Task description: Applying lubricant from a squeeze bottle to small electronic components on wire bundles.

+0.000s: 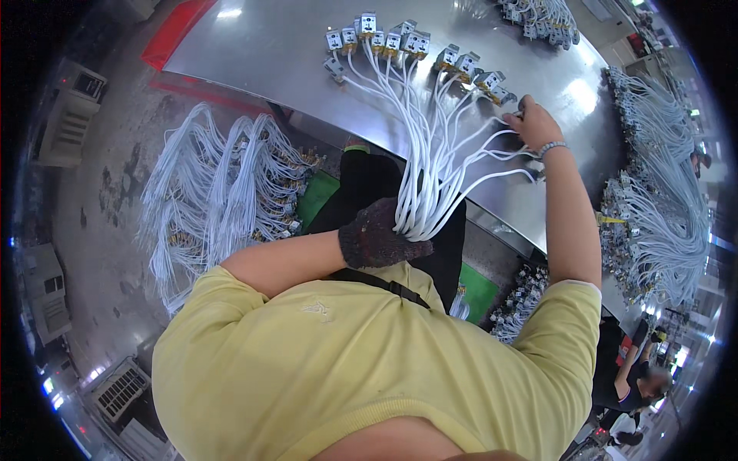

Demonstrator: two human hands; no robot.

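My left hand (378, 237), in a dark knitted glove, grips a bundle of white cables (425, 188) just below the near edge of the metal table (261, 46). The cables fan out across the tabletop to a row of small grey and yellow plug parts (400, 42). My right hand (532, 123), bare with a beaded bracelet, rests on the table at the right end of that row, fingers closed on a plug part (503, 96) and its cable.
Bundles of white cables (223, 188) hang left of the table over a grey floor. More cable heaps (661, 215) lie on the right and at the table's far end (542, 17). A green crate (478, 290) sits under the table. Another person (642, 384) works at lower right.
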